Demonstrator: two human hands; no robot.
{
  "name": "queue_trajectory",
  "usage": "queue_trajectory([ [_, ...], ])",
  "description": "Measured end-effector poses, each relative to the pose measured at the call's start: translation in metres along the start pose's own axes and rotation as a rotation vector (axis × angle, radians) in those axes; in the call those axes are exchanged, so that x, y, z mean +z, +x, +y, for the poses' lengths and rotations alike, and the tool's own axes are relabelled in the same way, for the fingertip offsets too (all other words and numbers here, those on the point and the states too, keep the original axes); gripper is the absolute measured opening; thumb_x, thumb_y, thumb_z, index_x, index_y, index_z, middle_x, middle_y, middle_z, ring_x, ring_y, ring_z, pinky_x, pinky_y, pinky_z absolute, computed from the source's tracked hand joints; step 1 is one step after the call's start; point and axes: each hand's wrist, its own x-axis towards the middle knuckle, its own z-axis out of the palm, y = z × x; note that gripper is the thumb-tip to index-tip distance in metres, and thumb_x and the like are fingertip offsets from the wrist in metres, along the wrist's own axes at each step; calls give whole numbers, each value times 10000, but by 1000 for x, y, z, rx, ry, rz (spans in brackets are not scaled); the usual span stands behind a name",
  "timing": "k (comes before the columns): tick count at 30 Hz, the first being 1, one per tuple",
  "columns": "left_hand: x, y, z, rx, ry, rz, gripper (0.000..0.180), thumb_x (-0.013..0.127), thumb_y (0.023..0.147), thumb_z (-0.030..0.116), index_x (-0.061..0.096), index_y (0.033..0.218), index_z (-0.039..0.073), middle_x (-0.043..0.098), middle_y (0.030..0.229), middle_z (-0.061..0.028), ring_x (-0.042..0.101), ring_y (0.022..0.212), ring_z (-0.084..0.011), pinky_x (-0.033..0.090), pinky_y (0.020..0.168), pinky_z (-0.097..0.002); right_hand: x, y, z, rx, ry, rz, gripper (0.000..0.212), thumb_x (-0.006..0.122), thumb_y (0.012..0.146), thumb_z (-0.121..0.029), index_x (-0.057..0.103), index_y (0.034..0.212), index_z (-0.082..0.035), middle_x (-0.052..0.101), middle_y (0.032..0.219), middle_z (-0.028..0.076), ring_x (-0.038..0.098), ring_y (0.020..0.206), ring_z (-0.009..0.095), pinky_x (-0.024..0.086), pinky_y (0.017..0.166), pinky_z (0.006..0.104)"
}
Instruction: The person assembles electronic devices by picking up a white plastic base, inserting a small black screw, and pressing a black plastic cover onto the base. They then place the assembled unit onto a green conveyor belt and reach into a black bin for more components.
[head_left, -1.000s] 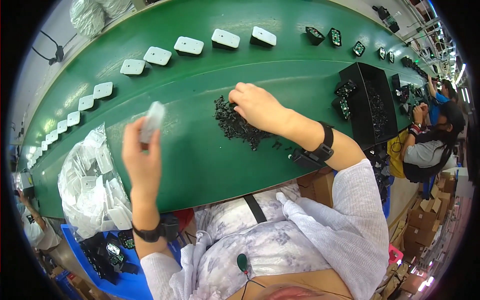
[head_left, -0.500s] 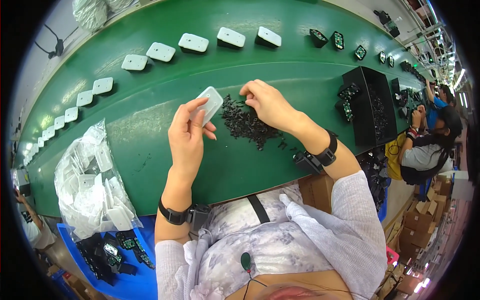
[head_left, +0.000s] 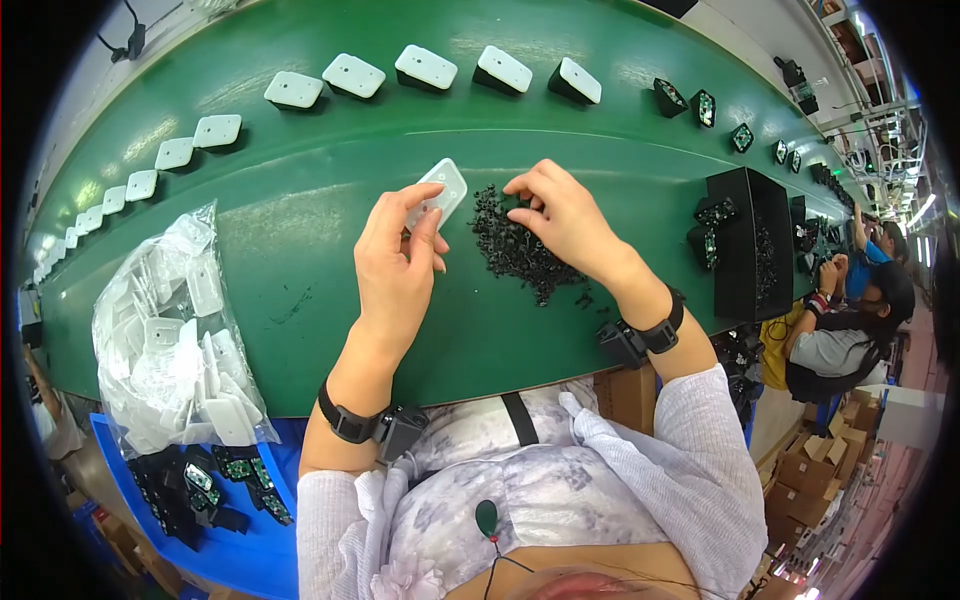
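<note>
My left hand (head_left: 396, 262) grips a white plastic cover plate (head_left: 446, 190) with rounded corners and small holes, tilted up above the green table. Just right of it lies a loose heap of tiny black parts (head_left: 520, 255). Over the heap's upper right edge, my right hand (head_left: 570, 218) has its fingers curled in toward the thumb. Whatever sits between those fingertips is too small or hidden to make out.
White-topped black housings (head_left: 426, 66) line the table's far side. A clear bag of white covers (head_left: 170, 340) lies at left, above a blue bin (head_left: 110, 440) with circuit-board parts. At right stand a black box (head_left: 735, 250) and a seated co-worker (head_left: 840, 335).
The view has shifted slightly. My left hand still holds the cover, now more upright. The right hand remains by the heap, its thumb and index finger set a little differently.
</note>
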Motion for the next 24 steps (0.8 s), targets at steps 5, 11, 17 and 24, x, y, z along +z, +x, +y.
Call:
queue_trajectory([
  [5,0,1,-3,27,2,2,187,539,893,-29,604,1060,26,561,917,-67,562,599,-91,460,471,-212,3,1,1,-79,-110,-36,97,642,809,-20,573,877,-10,516,848,93,564,764,242,476,675,342],
  [11,0,2,-3,31,7,10,179,543,893,-23,607,1053,27,565,914,-70,563,593,-93,455,467,-213,1,4,-5,-27,-9,62,87,638,815,-23,590,887,-22,584,850,77,581,778,219,466,683,330],
  [17,7,-4,-1,51,1,-39,158,559,884,-17,629,1017,31,574,858,-68,566,572,-101,445,459,-227,-4,6,-35,298,702,103,181,654,854,-60,569,1011,-27,618,848,31,600,840,125,480,700,259],
  [24,8,-4,2,122,31,-13,232,613,835,-33,657,1040,67,564,835,-65,557,579,-122,463,486,-235,8,9,-55,333,1184,55,303,668,848,-41,504,1101,-12,596,924,61,596,836,115,497,708,227],
])
